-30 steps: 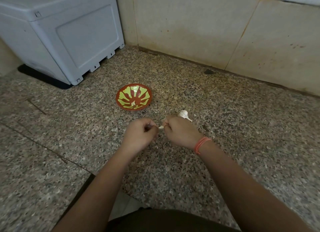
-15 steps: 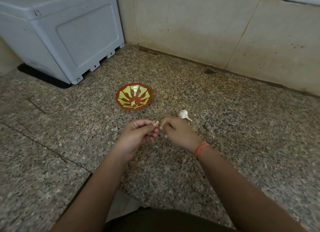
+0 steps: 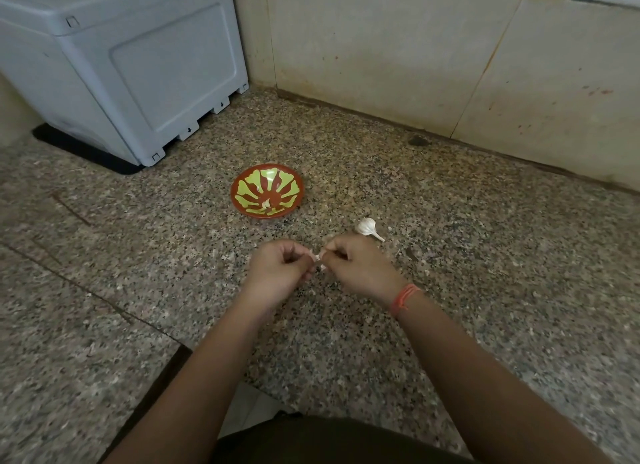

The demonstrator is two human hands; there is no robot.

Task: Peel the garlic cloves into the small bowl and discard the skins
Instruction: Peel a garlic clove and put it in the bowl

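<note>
Here your left hand (image 3: 278, 268) and right hand (image 3: 358, 264) both pinch one clove (image 3: 318, 258), pulling skin apart; the bowl (image 3: 266, 190) sits near ahead for dropping it.

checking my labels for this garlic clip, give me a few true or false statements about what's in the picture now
1. The left hand and right hand both pinch one garlic clove. True.
2. The garlic bulb lies in the small bowl. False: it lies on the floor, right of the bowl.
3. The small bowl is upside down. False: it stands upright.
4. An orange band is on the right wrist. True.
</note>
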